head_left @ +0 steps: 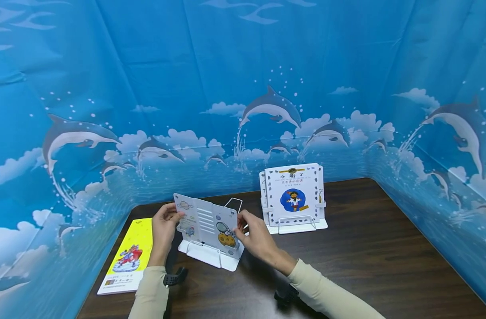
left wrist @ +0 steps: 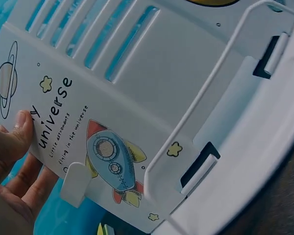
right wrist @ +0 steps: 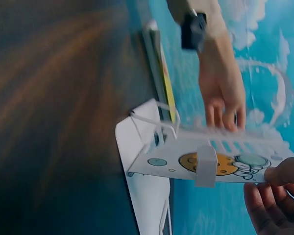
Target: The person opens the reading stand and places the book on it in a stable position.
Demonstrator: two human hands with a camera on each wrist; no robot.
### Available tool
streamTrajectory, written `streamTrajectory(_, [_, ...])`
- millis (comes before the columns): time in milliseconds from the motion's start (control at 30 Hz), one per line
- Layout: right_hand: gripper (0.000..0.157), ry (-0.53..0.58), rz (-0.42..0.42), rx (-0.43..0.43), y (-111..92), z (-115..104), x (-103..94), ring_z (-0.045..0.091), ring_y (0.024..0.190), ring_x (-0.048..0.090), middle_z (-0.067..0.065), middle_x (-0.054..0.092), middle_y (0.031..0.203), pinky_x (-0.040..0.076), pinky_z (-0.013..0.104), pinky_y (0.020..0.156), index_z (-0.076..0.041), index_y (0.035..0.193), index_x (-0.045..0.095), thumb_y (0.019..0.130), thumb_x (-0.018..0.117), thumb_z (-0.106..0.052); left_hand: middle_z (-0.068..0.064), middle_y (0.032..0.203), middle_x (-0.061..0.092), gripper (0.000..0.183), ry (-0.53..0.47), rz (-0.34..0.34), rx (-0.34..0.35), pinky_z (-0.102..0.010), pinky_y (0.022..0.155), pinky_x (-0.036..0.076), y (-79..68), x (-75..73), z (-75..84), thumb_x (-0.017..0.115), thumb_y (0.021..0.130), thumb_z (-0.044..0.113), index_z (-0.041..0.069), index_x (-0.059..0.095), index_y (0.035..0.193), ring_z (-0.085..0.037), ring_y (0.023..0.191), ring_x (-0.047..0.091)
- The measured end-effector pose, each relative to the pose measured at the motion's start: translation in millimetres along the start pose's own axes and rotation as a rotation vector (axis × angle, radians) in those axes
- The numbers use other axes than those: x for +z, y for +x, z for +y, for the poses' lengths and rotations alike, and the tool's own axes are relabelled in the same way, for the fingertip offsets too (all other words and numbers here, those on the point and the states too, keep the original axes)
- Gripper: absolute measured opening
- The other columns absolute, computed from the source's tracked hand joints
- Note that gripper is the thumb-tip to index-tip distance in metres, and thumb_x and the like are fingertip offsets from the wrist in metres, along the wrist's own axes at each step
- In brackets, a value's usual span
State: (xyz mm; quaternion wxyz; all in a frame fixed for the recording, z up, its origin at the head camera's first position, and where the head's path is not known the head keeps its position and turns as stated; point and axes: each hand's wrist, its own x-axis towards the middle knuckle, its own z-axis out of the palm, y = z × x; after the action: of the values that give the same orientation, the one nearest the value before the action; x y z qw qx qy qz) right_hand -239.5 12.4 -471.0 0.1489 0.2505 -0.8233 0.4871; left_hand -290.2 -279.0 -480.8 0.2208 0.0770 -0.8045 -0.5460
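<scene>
A white metal book stand (head_left: 206, 223) with cartoon space prints stands on the table, its slotted back panel leaning upright over a flat base (head_left: 211, 255). My left hand (head_left: 165, 223) pinches the panel's left edge, thumb on the printed front and fingers behind, as the left wrist view shows beside the rocket print (left wrist: 112, 159). On the opposite edge my right hand (head_left: 256, 232) pinches the panel near the astronaut print, thumb in front. A wire page holder (left wrist: 206, 88) runs across the front of the stand. Another wire loop (head_left: 235, 204) sticks up behind the panel.
Left of the stand lies a yellow and white book (head_left: 129, 257) on the dark wooden table (head_left: 366, 257). At the back right, a second white stand (head_left: 296, 228) holds an upright picture book (head_left: 292, 192). A blue dolphin-print sheet (head_left: 187, 88) surrounds the table's back and sides.
</scene>
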Motion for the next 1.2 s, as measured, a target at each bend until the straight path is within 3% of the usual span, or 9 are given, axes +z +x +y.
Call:
streamTrajectory(133, [0.023, 0.008, -0.032, -0.041, -7, -12, 11.2, 0.008, 0.081, 0.064, 0.004, 0.069, 0.093, 0.065, 0.036, 0.072, -0.008, 0.104, 0.062, 0.092, 0.078, 0.002, -0.020, 0.123, 0.070, 0.034, -0.021, -0.019, -0.008, -0.005, 0.082, 0.051, 8.5, -1.5, -0.5, 0.073, 0.099, 0.003, 0.003, 0.069, 0.134, 0.005, 0.088, 0.065])
streamTrajectory(300, [0.023, 0.005, -0.085, -0.092, -13, -24, 26.0, 0.006, 0.084, 0.067, 0.005, 0.070, 0.097, 0.064, 0.025, 0.072, -0.007, 0.106, 0.061, 0.093, 0.080, -0.001, -0.021, 0.129, 0.066, 0.037, -0.074, -0.067, -0.047, -0.004, 0.084, 0.052, 19.2, -1.7, 1.2, 0.069, 0.101, -0.001, 0.002, 0.066, 0.138, 0.000, 0.095, 0.068])
streamTrajectory(433, [0.022, 0.020, -0.135, -0.100, -16, -30, 38.2, 0.003, 0.087, 0.068, 0.005, 0.071, 0.100, 0.060, 0.015, 0.074, -0.008, 0.106, 0.062, 0.094, 0.080, -0.004, -0.016, 0.132, 0.063, 0.040, -0.109, -0.125, -0.090, -0.002, 0.086, 0.050, 25.8, 1.8, 2.1, 0.064, 0.103, -0.003, 0.002, 0.062, 0.143, 0.003, 0.099, 0.065])
streamTrajectory(533, [0.022, 0.031, -0.148, -0.122, -16, -33, 46.3, 0.005, 0.088, 0.070, 0.005, 0.071, 0.100, 0.059, 0.012, 0.075, -0.008, 0.105, 0.061, 0.094, 0.081, -0.005, -0.016, 0.135, 0.062, 0.041, -0.126, -0.176, -0.080, -0.003, 0.088, 0.050, 31.0, 6.6, 2.5, 0.060, 0.104, -0.006, 0.001, 0.059, 0.145, 0.004, 0.101, 0.065])
streamTrajectory(700, [0.024, -0.003, -0.153, -0.195, -14, -37, 57.3, 0.007, 0.088, 0.071, 0.003, 0.068, 0.098, 0.059, 0.014, 0.076, -0.009, 0.103, 0.060, 0.094, 0.082, -0.007, -0.027, 0.140, 0.060, 0.041, -0.198, -0.279, -0.029, -0.010, 0.093, 0.054, 41.1, 15.0, 4.4, 0.053, 0.106, -0.010, -0.003, 0.056, 0.146, -0.007, 0.111, 0.073])
streamTrajectory(867, [0.025, -0.074, -0.143, -0.244, -10, -41, 65.7, 0.002, 0.085, 0.061, -0.001, 0.064, 0.097, 0.047, 0.004, 0.074, -0.011, 0.105, 0.060, 0.094, 0.082, -0.011, -0.031, 0.146, 0.056, 0.043, -0.233, -0.371, -0.023, -0.013, 0.097, 0.056, 50.5, 22.4, 6.2, 0.047, 0.107, -0.011, -0.004, 0.050, 0.150, -0.015, 0.126, 0.071])
streamTrajectory(1033, [0.025, -0.067, -0.145, -0.236, -7, -43, 73.9, -0.001, 0.084, 0.059, -0.001, 0.064, 0.097, 0.044, 0.001, 0.074, -0.012, 0.105, 0.060, 0.094, 0.082, -0.012, -0.026, 0.151, 0.053, 0.046, -0.212, -0.442, -0.027, -0.019, 0.104, 0.055, 55.5, 25.7, 7.3, 0.047, 0.109, -0.006, -0.003, 0.045, 0.154, -0.031, 0.140, 0.062])
streamTrajectory(1200, [0.024, -0.060, -0.146, -0.207, -5, -45, 77.3, 0.000, 0.084, 0.062, -0.001, 0.064, 0.097, 0.044, 0.001, 0.073, -0.012, 0.105, 0.060, 0.095, 0.082, -0.013, -0.027, 0.155, 0.051, 0.046, -0.193, -0.461, -0.031, -0.027, 0.113, 0.051, 58.1, 29.5, 7.6, 0.048, 0.111, 0.000, 0.000, 0.044, 0.156, -0.035, 0.144, 0.057])
